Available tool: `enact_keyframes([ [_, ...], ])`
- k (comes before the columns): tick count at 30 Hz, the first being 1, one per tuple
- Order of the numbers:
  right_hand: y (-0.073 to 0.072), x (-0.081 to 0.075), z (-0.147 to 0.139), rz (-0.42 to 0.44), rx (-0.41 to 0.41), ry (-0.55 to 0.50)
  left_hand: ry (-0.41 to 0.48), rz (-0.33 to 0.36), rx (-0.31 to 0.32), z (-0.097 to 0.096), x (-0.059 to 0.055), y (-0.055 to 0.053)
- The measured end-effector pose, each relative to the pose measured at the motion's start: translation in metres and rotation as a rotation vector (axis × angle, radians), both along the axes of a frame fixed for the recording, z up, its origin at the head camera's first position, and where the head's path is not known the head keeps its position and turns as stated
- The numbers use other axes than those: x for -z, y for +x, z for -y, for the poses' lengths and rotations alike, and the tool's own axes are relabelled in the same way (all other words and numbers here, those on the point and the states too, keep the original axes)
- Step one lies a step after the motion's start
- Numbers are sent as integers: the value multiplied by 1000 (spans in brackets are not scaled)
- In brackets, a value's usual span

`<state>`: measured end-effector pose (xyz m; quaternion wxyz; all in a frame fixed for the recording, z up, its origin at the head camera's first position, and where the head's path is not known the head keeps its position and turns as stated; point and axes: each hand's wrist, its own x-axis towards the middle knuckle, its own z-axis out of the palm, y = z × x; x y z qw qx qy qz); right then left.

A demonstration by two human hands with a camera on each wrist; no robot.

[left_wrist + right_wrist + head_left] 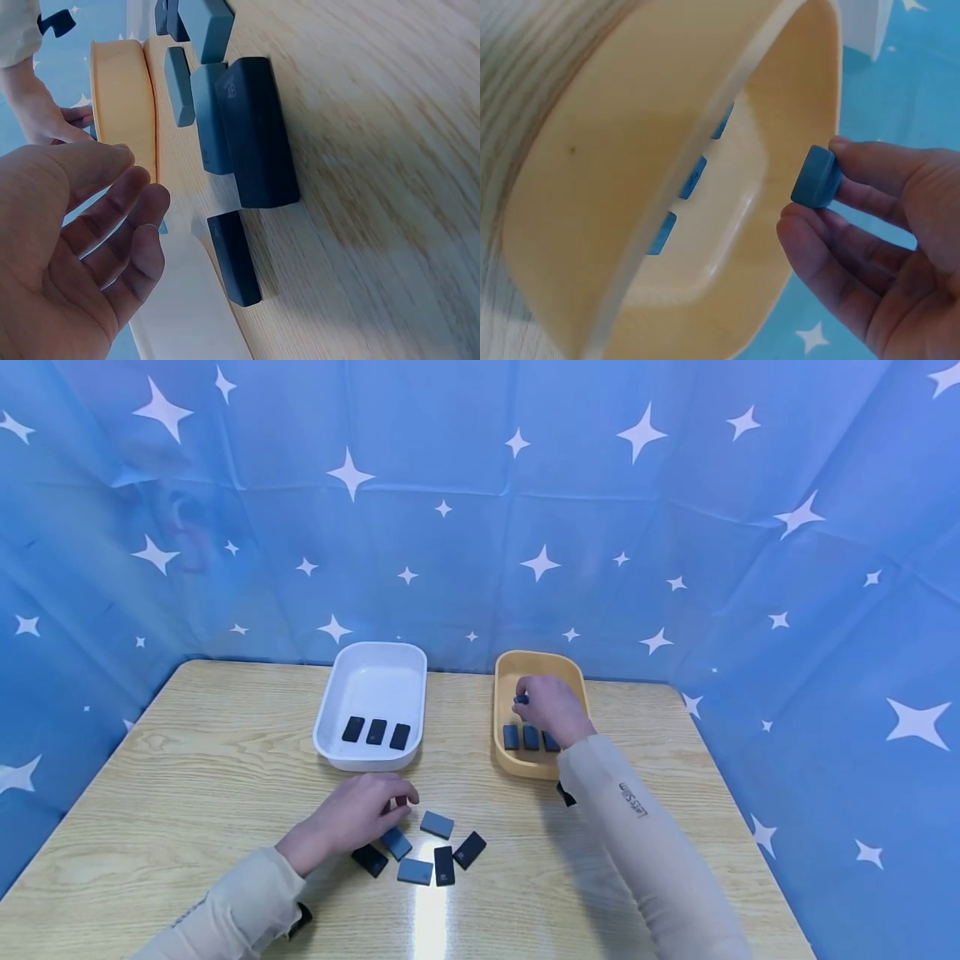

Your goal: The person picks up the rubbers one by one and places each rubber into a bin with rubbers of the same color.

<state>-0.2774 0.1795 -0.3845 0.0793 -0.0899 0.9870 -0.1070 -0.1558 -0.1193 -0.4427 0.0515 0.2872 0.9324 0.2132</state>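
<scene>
Right hand (553,703) — blue block (815,177) at its fingertips (796,227) — hovers over the orange tray (531,768).

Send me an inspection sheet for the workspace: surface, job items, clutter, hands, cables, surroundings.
Surface: wood-grain table, bright glare near the loose blocks.
Job items: white tray holds three black blocks; orange tray shows three blue blocks; loose blue blocks and loose black blocks lie on the table.
Clutter: nothing seen.
Hands: left hand holds nothing, above the table by the loose blocks; right hand pinches another blue block over the orange tray.
Cables: nothing seen.
Surroundings: blue cloth with white stars behind and beside the table.
</scene>
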Motion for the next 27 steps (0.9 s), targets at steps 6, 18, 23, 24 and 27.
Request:
enact_keyframes([
  [6, -16, 2, 5, 29, 28, 13, 23, -14, 25, -3, -1, -1],
  [18, -40, 6, 9, 181, 88, -68, 21, -29, 39, -6, -1, -2],
  [23, -45, 12, 9, 225, 129, -91, 9, -29, 47, -7, -1, -2],
  [24, -45, 13, 10, 233, 137, -93, 6, -28, 46, -8, -2, -2],
  [27, -46, 14, 11, 248, 157, -86, 9, -23, 47, -8, -3, -2],
])
